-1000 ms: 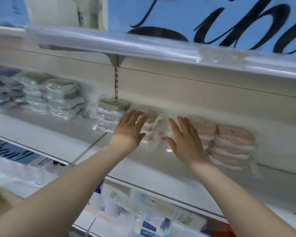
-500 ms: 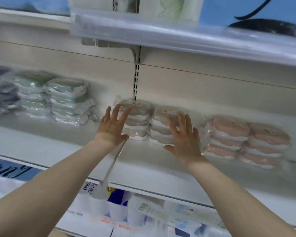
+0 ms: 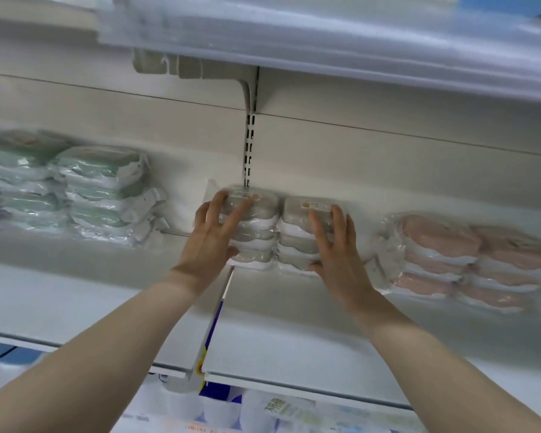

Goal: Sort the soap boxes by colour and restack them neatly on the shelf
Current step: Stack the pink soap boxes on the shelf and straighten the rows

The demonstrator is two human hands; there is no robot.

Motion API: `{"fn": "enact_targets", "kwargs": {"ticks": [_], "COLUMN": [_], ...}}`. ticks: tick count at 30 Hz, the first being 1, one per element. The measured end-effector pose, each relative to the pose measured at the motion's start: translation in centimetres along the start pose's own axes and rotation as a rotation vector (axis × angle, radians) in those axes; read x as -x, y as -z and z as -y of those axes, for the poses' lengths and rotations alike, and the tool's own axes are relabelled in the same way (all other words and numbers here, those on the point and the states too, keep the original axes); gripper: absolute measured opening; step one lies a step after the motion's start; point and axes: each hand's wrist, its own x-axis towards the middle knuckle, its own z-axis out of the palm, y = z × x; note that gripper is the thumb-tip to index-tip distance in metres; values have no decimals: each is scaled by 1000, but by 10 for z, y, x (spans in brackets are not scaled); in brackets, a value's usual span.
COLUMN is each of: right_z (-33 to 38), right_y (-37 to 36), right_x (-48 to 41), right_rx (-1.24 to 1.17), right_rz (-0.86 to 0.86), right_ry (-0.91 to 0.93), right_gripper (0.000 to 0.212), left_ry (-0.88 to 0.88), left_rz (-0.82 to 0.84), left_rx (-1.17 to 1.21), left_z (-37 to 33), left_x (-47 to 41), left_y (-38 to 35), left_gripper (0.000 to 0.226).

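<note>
Head view. The grey soap boxes (image 3: 263,214) stand in two piles, touching side by side, at the back of the shelf (image 3: 294,335), directly below the slotted upright (image 3: 250,151) of the back panel. Each box has a rounded grey lid over a white base and is sealed in clear film. The top box of each pile bears a small pale label with an orange mark. Each pile is several boxes high, and both reach roughly the same height. The green soap boxes (image 3: 97,185), of the same form, lie in piles well apart to the left. The pink soap boxes (image 3: 469,260) lie in piles near the right. Motion blur softens both outer groups.

The left hand (image 3: 211,239) is open, with spread fingers laid flat against the front and outer side of the left grey pile. Its fingertips reach the top box and its thumb lies near the bottom one. The right hand (image 3: 338,251) is likewise open, palm against the front of the right grey pile, fingers straight and pointing up, thumb at the pile's foot. Neither hand closes round a box. Both forearms are bare and reach up and forward from the lower corners. An upper shelf (image 3: 325,42) with a clear front strip overhangs. Packaged goods (image 3: 263,407) show below.
</note>
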Motion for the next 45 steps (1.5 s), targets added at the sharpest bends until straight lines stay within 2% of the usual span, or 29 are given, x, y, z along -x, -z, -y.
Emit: {"fn": "enact_targets", "kwargs": {"ticks": [3, 5, 8, 13, 18, 22, 25, 30, 38, 45], "right_z": [0, 0, 2, 3, 10, 19, 33, 59, 109, 187], "right_y": [-11, -18, -13, 9, 38, 70, 94, 126, 157, 158], "right_x": [3, 3, 1, -4, -11, -15, -8, 16, 24, -17], "right_rx": [105, 126, 19, 10, -56, -132, -207, -191, -187, -211], "right_rz": [137, 238, 332, 384, 352, 354, 364, 276, 260, 217], "right_ry": [7, -19, -224, -281, -251, -203, -177, -79, 12, 33], "right_gripper": [114, 120, 130, 113, 94, 80, 79, 78, 73, 75], "left_ry": [-21, -19, 28, 79, 95, 75, 41, -14, -41, -87], "left_rz": [-9, -16, 38, 182, 208, 226, 166, 114, 121, 117], "left_rx": [-29, -62, -127, -211, -275, -292, -302, -263, -310, -296], "left_z": [3, 3, -1, -8, -19, -34, -44, -48, -11, 71], "left_x": [1, 1, 1, -3, 2, 26, 52, 101, 154, 163], "left_y": [-5, -8, -7, 18, 48, 79, 103, 142, 191, 218], "left_gripper": [116, 119, 122, 109, 106, 88, 78, 70, 66, 66]}}
